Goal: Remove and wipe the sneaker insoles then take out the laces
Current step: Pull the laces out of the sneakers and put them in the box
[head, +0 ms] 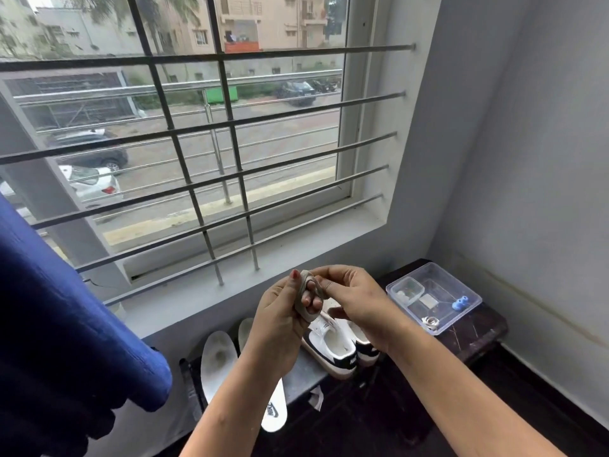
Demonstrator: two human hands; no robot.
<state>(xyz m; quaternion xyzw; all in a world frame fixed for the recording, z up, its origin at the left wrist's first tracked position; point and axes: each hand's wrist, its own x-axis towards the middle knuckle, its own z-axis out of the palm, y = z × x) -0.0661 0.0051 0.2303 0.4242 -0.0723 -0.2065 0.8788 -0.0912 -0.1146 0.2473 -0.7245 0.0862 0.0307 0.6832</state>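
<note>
A greyish-white lace (304,296) is wound in loops around the fingers of my left hand (280,321), held up in front of the window sill. My right hand (354,300) pinches the lace bundle at its top with thumb and forefinger. Below my hands two white sneakers with black heels (333,347) stand side by side on a grey slab, partly hidden by my wrists. Two white insoles lie to their left: one (219,361) flat on the slab, another (274,412) hanging over the front edge with its logo showing.
A clear plastic box (435,296) with small items sits on the dark cabinet (474,331) at the right. A barred window (197,143) and white sill (230,285) are behind. A blue curtain (59,324) hangs at the left. A grey wall closes the right side.
</note>
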